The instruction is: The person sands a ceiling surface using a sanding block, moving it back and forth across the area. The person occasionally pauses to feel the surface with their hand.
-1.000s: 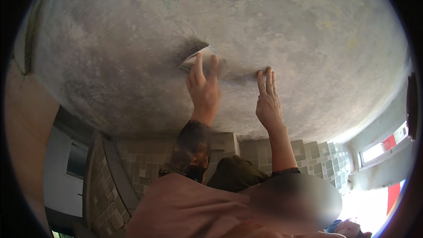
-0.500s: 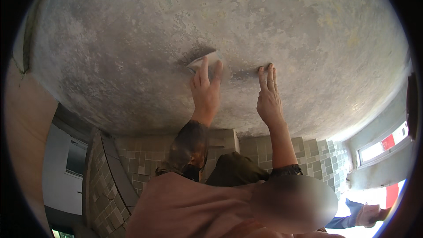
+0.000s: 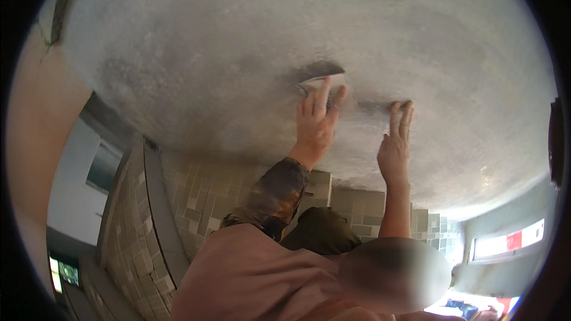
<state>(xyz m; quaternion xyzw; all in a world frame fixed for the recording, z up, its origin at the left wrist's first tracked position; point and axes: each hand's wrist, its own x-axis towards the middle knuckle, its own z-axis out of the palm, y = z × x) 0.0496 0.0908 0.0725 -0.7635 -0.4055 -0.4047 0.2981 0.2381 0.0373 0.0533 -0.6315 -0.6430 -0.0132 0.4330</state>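
Note:
A mottled grey plastered wall [image 3: 238,30] fills the upper part of the view. My left hand [image 3: 316,128] presses a thin, pale sheet [image 3: 326,81], which looks like sandpaper, against the wall with its fingers stretched over it. A dark shadow lies along the sheet's upper edge; its underside is hidden. To the right, my right hand [image 3: 395,151] is empty, its straight fingers reaching up with the tips at the wall's surface.
Grey and beige tiles [image 3: 196,196] lie below the wall. A pale door [image 3: 80,193] stands at the left, beside a tan wall surface [image 3: 41,160]. On the right is a narrow window [image 3: 508,242] with red and white beyond it.
Both hands have shifted to the right in the picture, the left still pressing the pale sheet to the wall. The whole view has swung somewhat, and the wall looks more blurred.

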